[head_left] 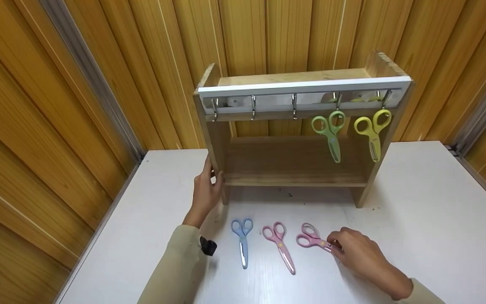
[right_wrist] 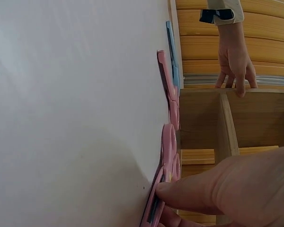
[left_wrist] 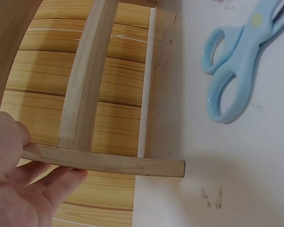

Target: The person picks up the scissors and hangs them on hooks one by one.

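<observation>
On the white table stands a wooden rack [head_left: 295, 183] with a row of metal hooks. My left hand [head_left: 206, 192] grips the rack's left side panel [left_wrist: 128, 163], thumb on one face and fingers on the other. My right hand [head_left: 359, 251] pinches the blade end of a pair of pink scissors [head_left: 310, 240], whose handles point away toward the rack; in the right wrist view the thumb presses near the blades. Beside them lie a second pair of pink scissors [head_left: 280, 245] and a pair of blue scissors [head_left: 242, 240], handles toward the rack.
Green scissors [head_left: 331, 135] and yellow scissors [head_left: 373, 133] hang by a handle loop from hooks on the right. Three hooks to the left, one of them the middle hook [head_left: 294, 105], carry nothing. Wood-patterned walls [head_left: 243, 38] enclose the table [head_left: 433, 202].
</observation>
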A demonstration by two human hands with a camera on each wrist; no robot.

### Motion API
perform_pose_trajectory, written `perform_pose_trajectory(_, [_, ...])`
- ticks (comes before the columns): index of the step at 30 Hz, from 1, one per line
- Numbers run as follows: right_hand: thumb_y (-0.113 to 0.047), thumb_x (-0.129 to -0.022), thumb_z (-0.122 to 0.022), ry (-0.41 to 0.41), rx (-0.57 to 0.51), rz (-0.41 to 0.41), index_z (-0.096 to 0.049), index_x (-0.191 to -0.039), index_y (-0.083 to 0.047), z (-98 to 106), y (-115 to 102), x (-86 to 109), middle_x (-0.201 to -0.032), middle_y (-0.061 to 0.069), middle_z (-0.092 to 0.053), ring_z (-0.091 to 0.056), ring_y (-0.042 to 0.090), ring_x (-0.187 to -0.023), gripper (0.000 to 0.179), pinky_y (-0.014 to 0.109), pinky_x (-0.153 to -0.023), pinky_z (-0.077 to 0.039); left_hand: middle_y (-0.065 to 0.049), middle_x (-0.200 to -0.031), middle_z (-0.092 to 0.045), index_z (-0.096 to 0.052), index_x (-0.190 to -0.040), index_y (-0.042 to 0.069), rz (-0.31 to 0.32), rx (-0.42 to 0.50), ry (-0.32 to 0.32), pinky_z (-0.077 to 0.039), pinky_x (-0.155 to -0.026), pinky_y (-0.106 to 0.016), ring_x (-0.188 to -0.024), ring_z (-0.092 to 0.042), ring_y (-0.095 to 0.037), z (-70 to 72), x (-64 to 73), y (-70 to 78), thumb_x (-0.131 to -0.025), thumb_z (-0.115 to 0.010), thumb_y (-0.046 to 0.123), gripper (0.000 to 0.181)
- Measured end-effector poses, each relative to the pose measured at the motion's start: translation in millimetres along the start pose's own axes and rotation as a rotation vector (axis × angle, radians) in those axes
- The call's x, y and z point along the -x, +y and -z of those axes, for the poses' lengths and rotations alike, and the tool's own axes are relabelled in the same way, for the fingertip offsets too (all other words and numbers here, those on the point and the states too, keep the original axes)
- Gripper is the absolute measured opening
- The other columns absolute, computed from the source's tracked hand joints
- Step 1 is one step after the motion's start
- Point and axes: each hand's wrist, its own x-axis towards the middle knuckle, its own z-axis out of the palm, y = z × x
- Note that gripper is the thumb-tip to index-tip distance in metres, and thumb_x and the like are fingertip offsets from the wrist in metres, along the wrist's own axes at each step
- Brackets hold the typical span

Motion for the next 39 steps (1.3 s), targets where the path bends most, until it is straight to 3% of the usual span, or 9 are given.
perform_pose_trajectory(6, [-0.004, -0.084, -0.08, -0.001, 0.001, 0.017, -0.079, -0.084, -0.015, 1, -2, 0.2, -0.071, -0.007, -0.053, -0.047, 0.009, -0.064, 0.011, 0.03, -0.051, -0.043, -0.017, -0.156, -0.047, -0.023, -0.164, 0.009, 0.009, 0.0, -0.006, -0.059, -0.096, -0.04, -0.125, -0.063, -0.036, 0.1, 0.2, 0.3, -0.104, -0.055, 0.002, 0.069])
perform_pose_trajectory(14, [0.001, -0.082, -0.078, -0.014, -0.03, -0.022, -0.076, -0.083, -0.016, 2, -6, -0.6, -0.072, -0.008, -0.057, -0.048, 0.012, -0.067, 0.017, 0.032, -0.053, -0.043, -0.019, -0.153, -0.049, -0.024, -0.163, 0.006, -0.016, -0.002, 0.007, -0.058, -0.098, -0.042, -0.125, -0.063, -0.036, 0.1, 0.7, -1.0, -0.103, -0.055, 0.001, 0.067])
perform_pose_trajectory(28, [-0.001, -0.082, -0.079, -0.018, -0.035, -0.04, -0.076, -0.085, -0.018, 5, -6, 0.8, -0.074, -0.009, -0.061, -0.05, 0.012, -0.067, 0.018, 0.034, -0.053, -0.045, -0.015, -0.157, -0.045, -0.022, -0.164, 0.011, 0.029, 0.015, -0.014, -0.06, -0.094, -0.041, -0.127, -0.061, -0.037, 0.1, 1.1, 0.5, -0.104, -0.055, 0.003, 0.069])
perform_pose_trajectory(39, [-0.004, -0.083, -0.082, 0.058, -0.023, 0.042, -0.076, -0.085, -0.019, 39, -13, -3.5, -0.076, -0.01, -0.061, -0.05, 0.01, -0.068, 0.016, 0.03, -0.053, -0.043, -0.015, -0.158, -0.044, -0.021, -0.165, 0.011, 0.028, 0.018, -0.014, -0.059, -0.096, -0.044, -0.129, -0.06, -0.037, -0.6, 0.5, -0.1, -0.104, -0.055, 0.002, 0.07])
